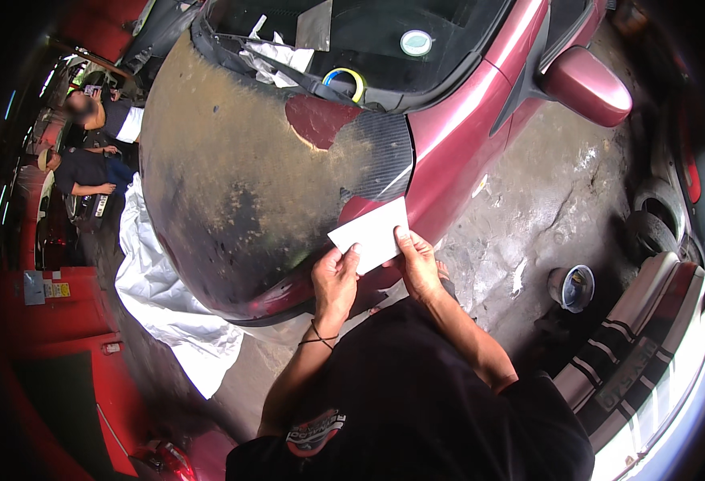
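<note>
While my left fingers (353, 255) pinch a white sheet (373, 231) by its near edge, my right fingers (403, 237) hold its right side, near the patchy hood (232, 152); farther off, a tape roll (360, 84) rests by the windshield (368, 40); rightward, a bucket (559, 287) stands on the floor (493, 232).

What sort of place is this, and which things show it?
Probably a car body workshop: a hood with patchy paint, a tape roll by the windshield, and a bucket on the floor.
</note>
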A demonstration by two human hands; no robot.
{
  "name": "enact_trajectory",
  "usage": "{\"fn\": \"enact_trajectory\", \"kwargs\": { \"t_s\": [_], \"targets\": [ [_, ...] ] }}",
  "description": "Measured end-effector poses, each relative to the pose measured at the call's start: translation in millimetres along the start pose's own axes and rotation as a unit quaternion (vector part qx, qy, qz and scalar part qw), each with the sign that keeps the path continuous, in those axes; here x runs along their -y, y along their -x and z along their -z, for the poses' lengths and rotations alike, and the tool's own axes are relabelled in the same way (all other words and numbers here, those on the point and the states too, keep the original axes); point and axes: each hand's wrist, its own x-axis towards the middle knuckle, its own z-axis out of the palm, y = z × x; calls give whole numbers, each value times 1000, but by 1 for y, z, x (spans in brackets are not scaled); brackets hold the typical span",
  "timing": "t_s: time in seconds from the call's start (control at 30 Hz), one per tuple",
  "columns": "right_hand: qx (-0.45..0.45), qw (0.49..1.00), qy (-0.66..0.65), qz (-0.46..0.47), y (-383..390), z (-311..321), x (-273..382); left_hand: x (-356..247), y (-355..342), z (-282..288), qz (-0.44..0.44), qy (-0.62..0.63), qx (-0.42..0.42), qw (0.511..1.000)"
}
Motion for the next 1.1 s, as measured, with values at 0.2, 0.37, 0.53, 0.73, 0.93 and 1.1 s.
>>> {"fn": "enact_trajectory", "kwargs": {
  "t_s": [0.2,0.37,0.53,0.73,0.93,1.1],
  "targets": [
    [1,1000,4,14,-5,6,-3,17,-4,-6,-19,39,-18,999],
    [-11,998,-52,20,-7,0,-3,17,-5,-9,-16,69,-15,997],
    [-21,998,-58,15,-8,-2,4,17,-8,-12,-21,107,-10,994],
    [-20,997,-72,-15,-10,-1,10,6,-11,-18,-72,51,-32,996],
    [-16,998,-62,-8,-13,2,13,14,-14,-18,-51,82,-25,995],
    [-19,999,-44,-11,-12,-2,19,16,-14,-19,-44,88,-26,995]
  ]
}}
